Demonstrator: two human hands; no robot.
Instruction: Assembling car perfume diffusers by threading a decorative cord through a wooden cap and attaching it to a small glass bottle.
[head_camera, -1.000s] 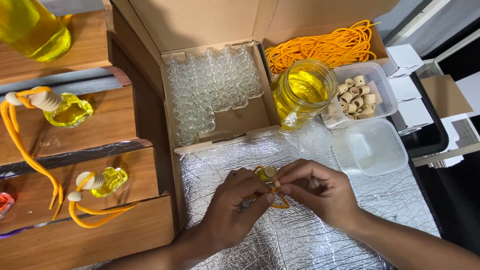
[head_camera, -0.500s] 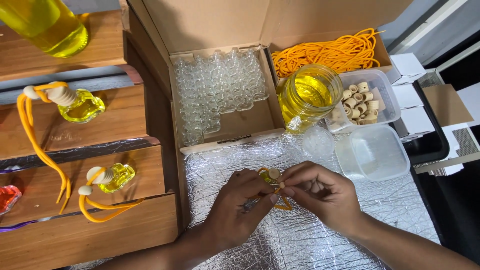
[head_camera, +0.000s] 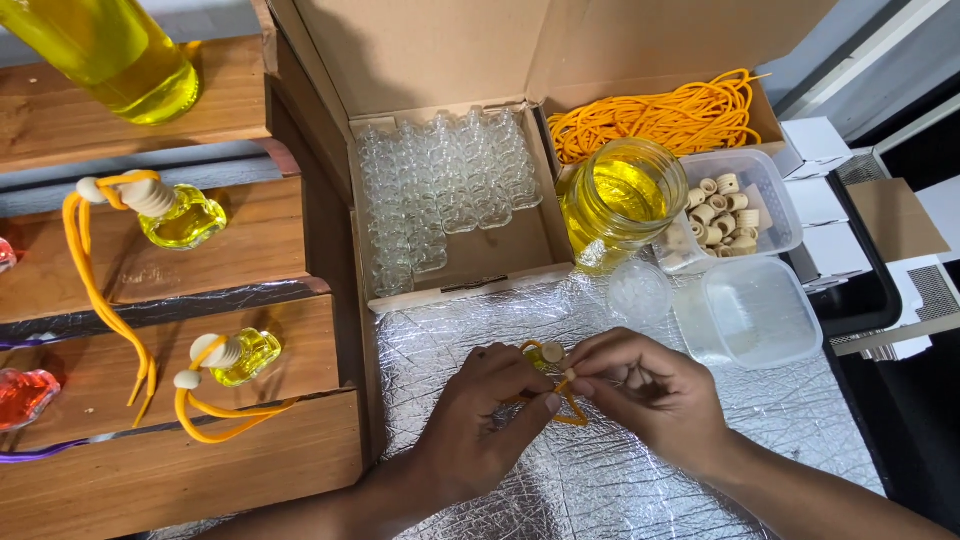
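Small yellow bottle (head_camera: 537, 357) pinched by left hand (head_camera: 490, 415) fingertips – wooden cap (head_camera: 552, 352) at 3 o'clock end, facing right hand (head_camera: 648, 398). Right fingers closed narrow on orange cord (head_camera: 570, 412) – loop hanging toward 6 o'clock over foil mat (head_camera: 640, 490).

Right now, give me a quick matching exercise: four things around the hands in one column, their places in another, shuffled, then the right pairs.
Things:
1. glass jar of yellow liquid
2. orange cords
3. empty small glass bottles
4. small bottle with cord

Places:
A. held between left hand and right hand
B. left compartment of the cardboard box
C. beside the tub of wooden caps
D. right compartment of the box, behind the jar

Pairs: 1-C, 2-D, 3-B, 4-A
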